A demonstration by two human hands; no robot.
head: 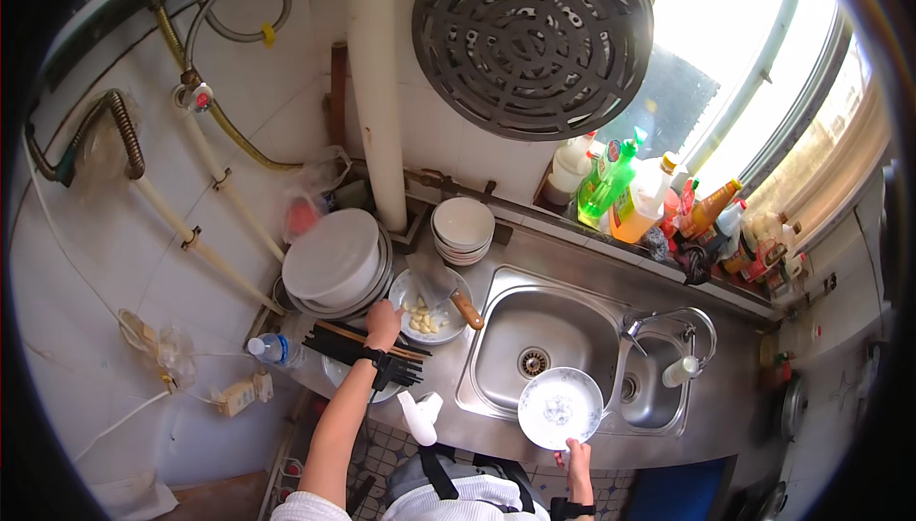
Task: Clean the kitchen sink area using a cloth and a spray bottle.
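Note:
My right hand (578, 458) grips the near rim of a white patterned plate (560, 408), tilted over the front edge of the double sink (551, 313). My left hand (384, 324) is at the left rim of a plate of peeled garlic cloves (424, 320); whether its fingers hold that rim cannot be told. A cleaver with a wooden handle (466, 308) lies across the garlic plate. Black chopsticks (343, 346) lie below my left forearm on another plate (336, 372), partly hidden. A large covered bowl (330, 256) on stacked plates stands behind my left hand.
Stacked white bowls (464, 224) stand by the wall pipe (376, 91). A chrome faucet (676, 317) arches over the smaller basin. Soap and sauce bottles (608, 181) line the window ledge. A water bottle (275, 349) is at the left, and a white plastic object (421, 417) at the counter's front edge.

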